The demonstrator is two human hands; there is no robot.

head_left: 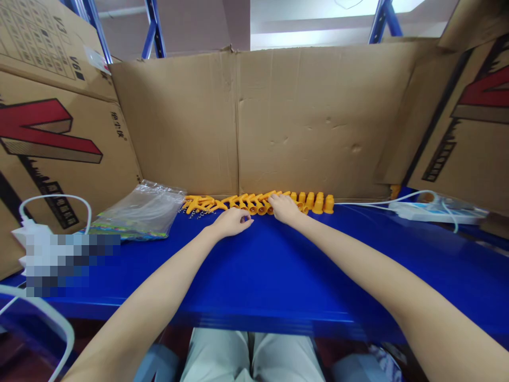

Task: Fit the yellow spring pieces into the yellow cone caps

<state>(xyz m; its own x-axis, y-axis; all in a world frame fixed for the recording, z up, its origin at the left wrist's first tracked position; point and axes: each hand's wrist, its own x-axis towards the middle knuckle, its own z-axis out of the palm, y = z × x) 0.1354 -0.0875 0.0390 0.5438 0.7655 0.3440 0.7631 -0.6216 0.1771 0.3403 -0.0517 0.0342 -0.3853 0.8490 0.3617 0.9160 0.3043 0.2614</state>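
A long row of yellow plastic parts lies along the back of the blue table. At its left end are yellow corkscrew handles (195,203) with metal spirals. Several funnel-shaped yellow pieces (252,210) lie on their sides in the middle, with their round mouths facing me. My left hand (231,222) is just in front of the row, fingers loosely bent and thumb apart, with nothing visible in it. My right hand (284,209) reaches onto the row, its bent fingers closed at a yellow piece; the fingertips are partly hidden. Upright yellow caps (319,202) stand to its right.
Cardboard (310,116) walls off the back, with printed boxes (51,138) at the left and right. Clear plastic bags (139,209) lie at left. A white charger (35,239) with cable is nearer left; a power strip (433,211) lies at right.
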